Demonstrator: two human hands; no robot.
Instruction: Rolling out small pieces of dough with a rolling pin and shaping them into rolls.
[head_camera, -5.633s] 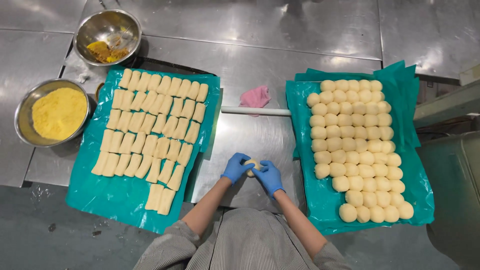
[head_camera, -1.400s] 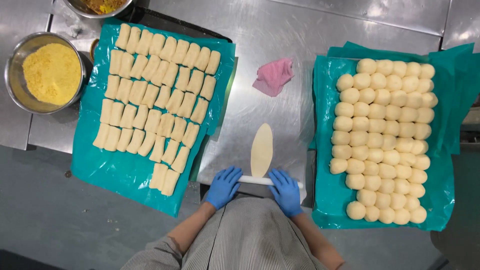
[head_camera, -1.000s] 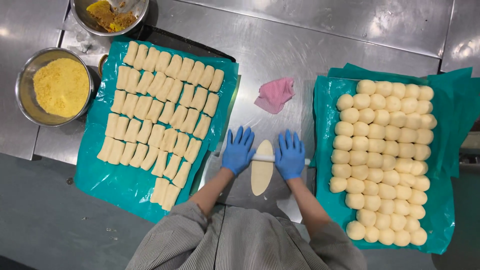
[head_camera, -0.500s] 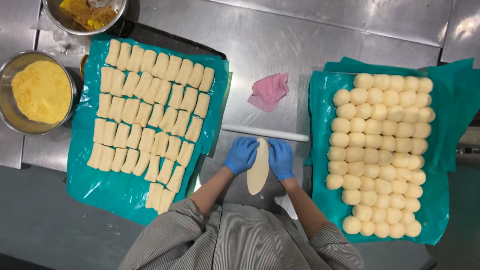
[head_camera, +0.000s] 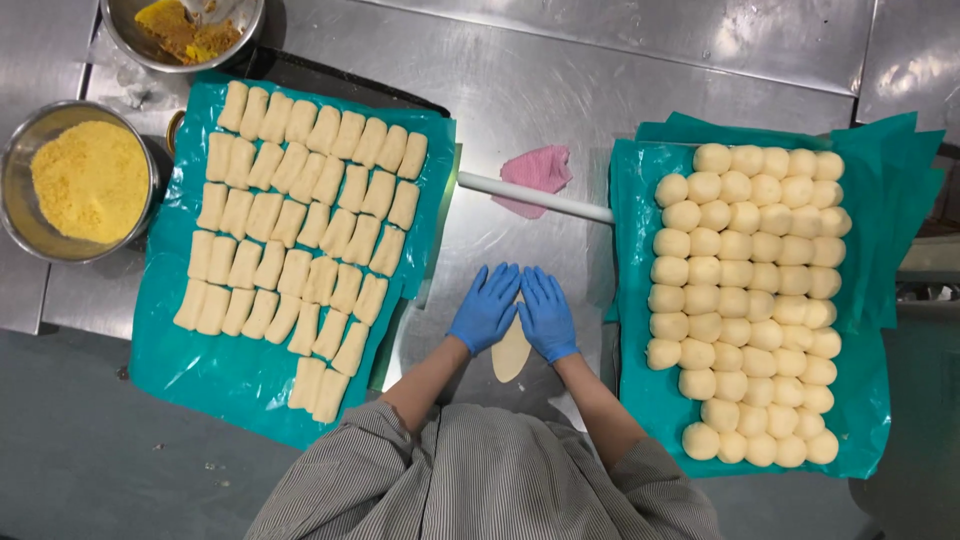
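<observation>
Both my hands wear blue gloves and lie flat, side by side, on a flattened oval of pale dough (head_camera: 511, 355) on the steel table. My left hand (head_camera: 486, 306) covers the dough's upper left part. My right hand (head_camera: 545, 312) covers the upper right part. Only the near end of the dough shows below the fingers. A white rolling pin (head_camera: 535, 197) lies loose on the table beyond my hands, touched by neither.
A teal-lined tray (head_camera: 215, 380) at left holds several rows of rolled dough sticks (head_camera: 300, 235). A teal-lined tray (head_camera: 870, 330) at right holds several dough balls (head_camera: 750, 290). A pink cloth (head_camera: 538, 172), a bowl of yellow crumbs (head_camera: 85, 180) and a bowl of filling (head_camera: 185, 25) stand behind.
My hands let go of the rolling pin, which now lies farther away. They came together onto the flattened dough and cover its far part.
</observation>
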